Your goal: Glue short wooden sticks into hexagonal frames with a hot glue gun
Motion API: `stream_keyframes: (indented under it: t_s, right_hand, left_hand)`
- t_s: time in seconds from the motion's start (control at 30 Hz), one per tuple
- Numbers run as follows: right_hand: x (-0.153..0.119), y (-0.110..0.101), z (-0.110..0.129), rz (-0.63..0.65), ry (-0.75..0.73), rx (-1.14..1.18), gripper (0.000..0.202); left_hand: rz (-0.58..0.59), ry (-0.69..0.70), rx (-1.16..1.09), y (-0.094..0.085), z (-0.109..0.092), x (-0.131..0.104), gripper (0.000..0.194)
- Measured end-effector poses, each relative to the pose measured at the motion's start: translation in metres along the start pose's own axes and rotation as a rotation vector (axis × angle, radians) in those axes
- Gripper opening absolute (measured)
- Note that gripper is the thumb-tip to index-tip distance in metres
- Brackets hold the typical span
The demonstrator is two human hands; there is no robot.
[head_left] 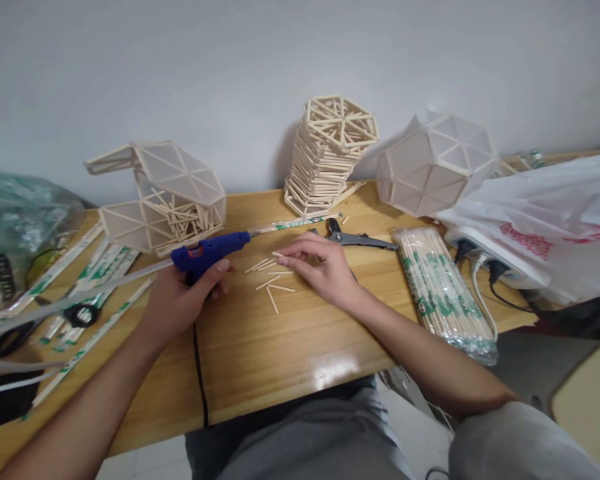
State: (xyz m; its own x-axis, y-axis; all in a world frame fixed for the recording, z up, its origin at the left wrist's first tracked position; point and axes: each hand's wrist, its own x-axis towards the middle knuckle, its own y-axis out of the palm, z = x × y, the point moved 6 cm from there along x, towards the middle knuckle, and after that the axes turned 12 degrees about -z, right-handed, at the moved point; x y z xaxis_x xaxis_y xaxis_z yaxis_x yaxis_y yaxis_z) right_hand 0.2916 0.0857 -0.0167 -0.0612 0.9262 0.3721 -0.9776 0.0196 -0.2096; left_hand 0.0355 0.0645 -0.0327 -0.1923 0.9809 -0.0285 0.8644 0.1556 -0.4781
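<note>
My left hand (185, 293) is wrapped round the handle of a blue hot glue gun (213, 252), whose nozzle points right. A white glue stick (115, 288) runs out of its back end. Thumb and fingers of my right hand (323, 267) are pinched on the end of a short wooden stick (279, 255). Just below and left of that hand, several short cut sticks (275, 287) lie loose on the wooden table (280, 360). Behind my right hand rests a dark-handled cutting tool (360, 240), partly covered by the hand.
A tall stick tower (325, 157) stands at the back, between an open paper-panelled stick frame (165, 193) and a closed one (437, 163). Packed chopsticks (445, 287) and a power strip (495, 257) are at right. Black scissors (80, 315) and wrapped chopsticks (105, 330) lie left.
</note>
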Motion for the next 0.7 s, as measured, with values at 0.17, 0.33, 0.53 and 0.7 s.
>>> stream_keyframes:
  t_s: [0.17, 0.33, 0.53, 0.7]
  right_hand:
    - [-0.005, -0.004, 0.025, 0.128, -0.157, -0.153, 0.011]
    - [-0.037, -0.008, 0.037, 0.292, -0.216, -0.324, 0.011]
    - [-0.076, -0.006, 0.026, 0.290, -0.196, -0.381, 0.014]
    - [-0.079, -0.003, 0.024, 0.272, -0.215, -0.380, 0.012]
  left_hand:
    - [-0.086, 0.191, 0.283, 0.004, -0.007, -0.005, 0.037]
    - [0.003, 0.196, 0.302, 0.023, -0.010, -0.016, 0.037]
    - [0.031, 0.202, 0.290, 0.038, -0.012, -0.026, 0.035]
    - [-0.002, 0.235, 0.225, 0.045, -0.010, -0.031, 0.043]
